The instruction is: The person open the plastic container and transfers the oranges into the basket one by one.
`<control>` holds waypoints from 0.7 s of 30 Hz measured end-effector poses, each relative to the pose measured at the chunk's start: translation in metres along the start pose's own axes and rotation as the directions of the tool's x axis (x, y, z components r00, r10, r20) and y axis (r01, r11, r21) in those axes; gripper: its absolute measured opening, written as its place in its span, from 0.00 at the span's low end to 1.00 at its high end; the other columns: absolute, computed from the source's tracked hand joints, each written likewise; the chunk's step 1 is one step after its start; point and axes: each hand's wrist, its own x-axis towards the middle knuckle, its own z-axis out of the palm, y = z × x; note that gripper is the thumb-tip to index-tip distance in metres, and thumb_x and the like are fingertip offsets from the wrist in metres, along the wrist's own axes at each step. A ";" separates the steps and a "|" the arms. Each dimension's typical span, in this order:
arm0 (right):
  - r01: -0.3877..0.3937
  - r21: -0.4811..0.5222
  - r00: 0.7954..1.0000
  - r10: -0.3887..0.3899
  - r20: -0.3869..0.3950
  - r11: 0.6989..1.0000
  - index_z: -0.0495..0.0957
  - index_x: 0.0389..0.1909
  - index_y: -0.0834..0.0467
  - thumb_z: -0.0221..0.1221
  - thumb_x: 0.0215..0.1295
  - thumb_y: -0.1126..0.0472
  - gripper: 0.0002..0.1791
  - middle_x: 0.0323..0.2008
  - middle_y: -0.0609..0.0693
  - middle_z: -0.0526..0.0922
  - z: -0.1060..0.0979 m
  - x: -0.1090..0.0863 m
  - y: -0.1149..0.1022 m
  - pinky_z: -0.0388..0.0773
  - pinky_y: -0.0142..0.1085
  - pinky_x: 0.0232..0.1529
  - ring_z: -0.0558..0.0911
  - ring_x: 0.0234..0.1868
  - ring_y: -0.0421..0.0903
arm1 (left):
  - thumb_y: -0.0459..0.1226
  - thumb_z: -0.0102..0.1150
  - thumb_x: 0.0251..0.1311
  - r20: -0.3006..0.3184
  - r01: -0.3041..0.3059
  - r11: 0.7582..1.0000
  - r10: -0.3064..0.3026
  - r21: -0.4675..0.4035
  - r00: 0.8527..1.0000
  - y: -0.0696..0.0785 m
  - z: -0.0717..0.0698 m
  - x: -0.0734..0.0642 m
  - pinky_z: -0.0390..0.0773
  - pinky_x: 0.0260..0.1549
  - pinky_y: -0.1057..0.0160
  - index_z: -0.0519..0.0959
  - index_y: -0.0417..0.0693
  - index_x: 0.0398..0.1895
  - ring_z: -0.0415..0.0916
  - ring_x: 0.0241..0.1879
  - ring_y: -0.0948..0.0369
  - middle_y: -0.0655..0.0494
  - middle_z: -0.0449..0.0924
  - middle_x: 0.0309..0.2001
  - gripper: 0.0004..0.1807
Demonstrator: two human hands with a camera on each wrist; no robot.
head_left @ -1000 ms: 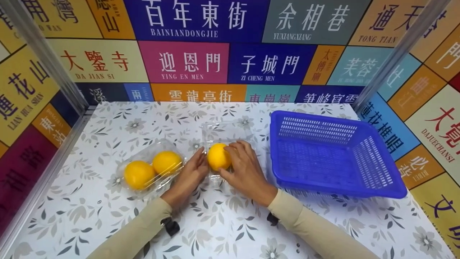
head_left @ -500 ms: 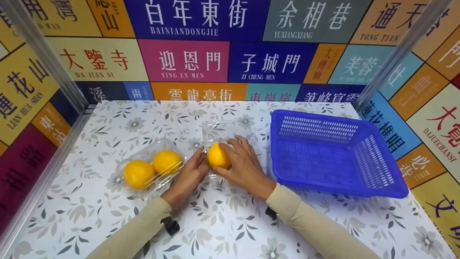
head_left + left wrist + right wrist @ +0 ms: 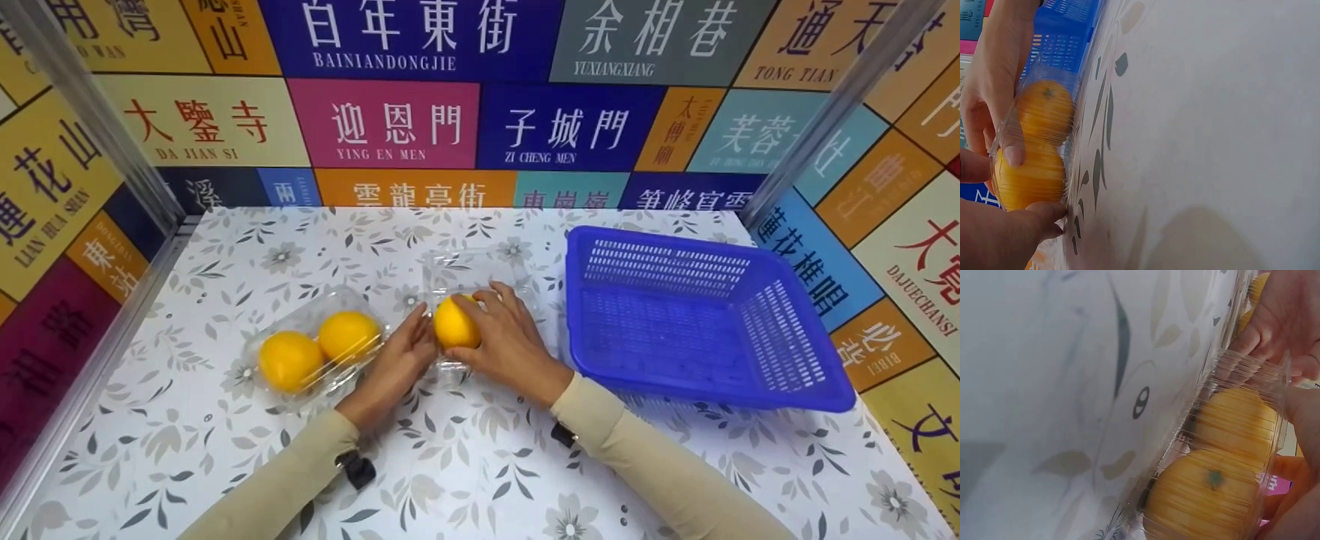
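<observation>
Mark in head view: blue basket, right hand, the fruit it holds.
Blue basket (image 3: 656, 322): head view, inside floor.
Right hand (image 3: 511, 346): head view, back of the hand.
Held fruit (image 3: 454, 325): head view, uncovered side.

Left container (image 3: 334, 379), middle container (image 3: 476, 270) between hands (image 3: 405, 345) (image 3: 506, 334), basket (image 3: 712, 396) right, all on table (image 3: 450, 465), wall (image 3: 382, 124) behind

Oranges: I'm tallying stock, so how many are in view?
4: two oranges in the left container, two in the middle container; the right hand hides one there from the head view.

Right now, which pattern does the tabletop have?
The tabletop has grey leaves and flowers on white, clearest in the head view.
</observation>
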 end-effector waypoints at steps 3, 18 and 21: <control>-0.007 0.006 1.000 0.007 0.013 1.000 0.75 0.79 0.52 0.76 0.67 0.41 0.43 0.67 0.59 0.81 -0.001 0.001 -0.001 0.63 0.60 0.81 0.66 0.79 0.64 | 0.37 0.52 0.77 0.004 -0.001 1.000 0.001 0.000 1.000 0.000 0.000 0.000 0.60 0.83 0.49 0.46 0.52 0.93 0.56 0.86 0.51 0.47 0.52 0.89 0.45; 0.072 0.045 0.994 -0.068 -0.084 0.996 0.80 0.71 0.56 0.78 0.65 0.46 0.37 0.59 0.60 0.81 0.000 -0.001 0.002 0.62 0.58 0.81 0.68 0.77 0.63 | 0.36 0.53 0.75 0.007 -0.012 1.000 0.012 -0.027 1.000 -0.002 0.000 0.001 0.58 0.83 0.49 0.46 0.53 0.93 0.55 0.86 0.51 0.46 0.51 0.89 0.47; 0.089 0.039 0.989 -0.084 -0.121 0.995 0.80 0.70 0.56 0.77 0.65 0.47 0.36 0.58 0.59 0.81 -0.001 0.000 0.001 0.64 0.55 0.80 0.68 0.76 0.62 | 0.36 0.54 0.74 0.006 -0.010 0.999 0.010 -0.047 1.000 -0.001 0.000 0.001 0.57 0.84 0.48 0.45 0.52 0.93 0.54 0.86 0.50 0.46 0.50 0.89 0.47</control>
